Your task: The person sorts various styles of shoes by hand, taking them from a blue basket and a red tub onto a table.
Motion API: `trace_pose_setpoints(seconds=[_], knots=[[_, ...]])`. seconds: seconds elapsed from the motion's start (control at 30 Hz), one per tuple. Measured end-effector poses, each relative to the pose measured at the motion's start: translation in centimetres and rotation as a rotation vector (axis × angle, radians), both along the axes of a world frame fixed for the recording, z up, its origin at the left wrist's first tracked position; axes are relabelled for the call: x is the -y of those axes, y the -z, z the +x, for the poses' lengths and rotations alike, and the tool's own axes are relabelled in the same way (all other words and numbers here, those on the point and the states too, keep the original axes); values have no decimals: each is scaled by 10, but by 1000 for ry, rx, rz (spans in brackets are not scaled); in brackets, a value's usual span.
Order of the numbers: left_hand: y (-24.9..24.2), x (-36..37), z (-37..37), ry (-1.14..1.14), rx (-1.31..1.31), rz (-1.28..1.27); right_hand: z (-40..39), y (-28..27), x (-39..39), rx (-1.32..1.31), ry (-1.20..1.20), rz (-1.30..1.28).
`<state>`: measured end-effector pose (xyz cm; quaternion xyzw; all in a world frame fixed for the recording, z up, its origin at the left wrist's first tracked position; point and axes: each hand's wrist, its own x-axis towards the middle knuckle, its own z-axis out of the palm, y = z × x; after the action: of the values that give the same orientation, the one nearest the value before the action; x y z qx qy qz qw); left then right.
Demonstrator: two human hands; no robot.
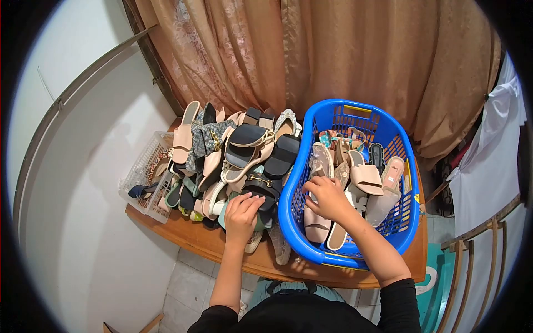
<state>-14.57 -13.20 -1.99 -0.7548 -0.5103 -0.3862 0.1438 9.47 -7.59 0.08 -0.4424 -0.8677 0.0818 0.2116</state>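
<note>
My left hand [242,215] lies on the front of a heaped pile of sandals, fingers stretched forward. Its fingertips touch the lower edge of a black slide with a gold buckle [261,186]; what lies under the palm is hidden. Over the left side of a blue plastic basket [290,236] hovers my right hand [328,201], fingers bent and apart, with nothing visible in them. Just below it is a pale pink slide [317,226]. A beige slide [367,176] and a clear-strapped pink sandal [393,176] lie further right inside the basket.
Both basket and pile stand on a brown wooden table [191,226]. At the left end, a clear plastic basket [156,210] holds a few shoes. Brown curtains [355,55] hang behind, and a white wall [89,166] stands at the left.
</note>
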Motion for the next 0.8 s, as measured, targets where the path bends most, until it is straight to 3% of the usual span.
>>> trace_pose_setpoints(seconds=[0.27, 0.37, 0.43, 0.47, 0.53, 0.57, 0.6, 0.67, 0.8], knots=[[1, 0, -1, 10, 78, -40, 4, 0, -1, -7, -5, 24], [-29, 5, -4, 14, 61, -260, 3, -2, -1, -4, -9, 3], [-57, 9, -4, 26, -36, -510, 1, -1, 1, 2, -11, -14], [-68, -1, -5, 104, 60, -725, 0, -1, 1, 1, -19, -8], [-92, -20, 16, -8, -17, -660, -1, 0, 2, -1, -29, -1], [-82, -40, 19, 65, -5, -482, -2, 2, 1, 3, -35, 3], [-75, -60, 24, 115, -169, -302, -2, 3, 1, 6, -41, 7], [-53, -96, 32, 53, -358, -513, -2, 5, 1, 4, -46, 6], [-27, -129, 52, -54, -452, -734, 1, 3, 0, 14, -45, -13]])
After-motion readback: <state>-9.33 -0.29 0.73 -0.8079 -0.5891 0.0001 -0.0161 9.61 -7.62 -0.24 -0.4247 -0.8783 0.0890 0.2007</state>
